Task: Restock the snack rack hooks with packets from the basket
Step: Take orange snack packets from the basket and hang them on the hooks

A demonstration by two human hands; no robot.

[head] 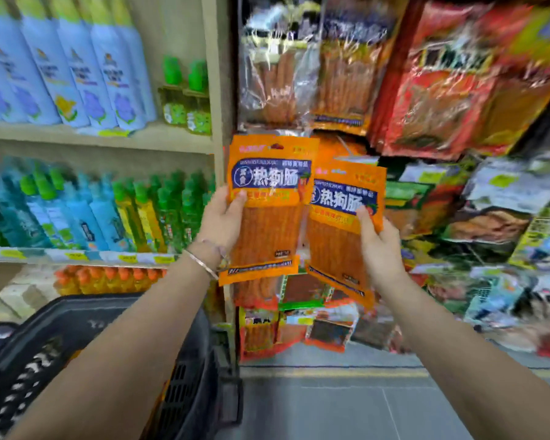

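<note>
Holding one orange packet in each hand, I have both raised in front of the snack rack. My left hand (221, 222) is closed on the left packet (269, 204), thumb pressed on its front just under the dark blue label, fingers hidden behind it. A thin bracelet (202, 263) circles that wrist. My right hand (380, 246) grasps the right packet (343, 230) by its right edge, thumb on the front near the label, the rest of the fingers behind. The left packet stands nearly upright; the right one sits a little lower and tilts, its bottom corner swinging toward the right. Their inner edges meet or overlap slightly; I cannot tell which one lies in front.

Behind the packets hangs the snack rack (394, 122), crowded with bags: clear ones showing orange sticks up top, red bags to the upper right, more orange packets directly behind the two I hold, and a mix of green, brown and pale packs to the right. More small packets hang lower down near the floor. The picture is blurred toward the right side, so the hooks themselves do not show clearly.

A beige upright post (218, 90) separates the rack from the shelves (92, 138) on the left, which carry pale blue bottles above and blue, green and yellow bottles below. The dark plastic basket (188, 376) sits at lower left beneath my left forearm, its mesh wall toward the rack. Grey floor tiles (331, 408) stretch below.
</note>
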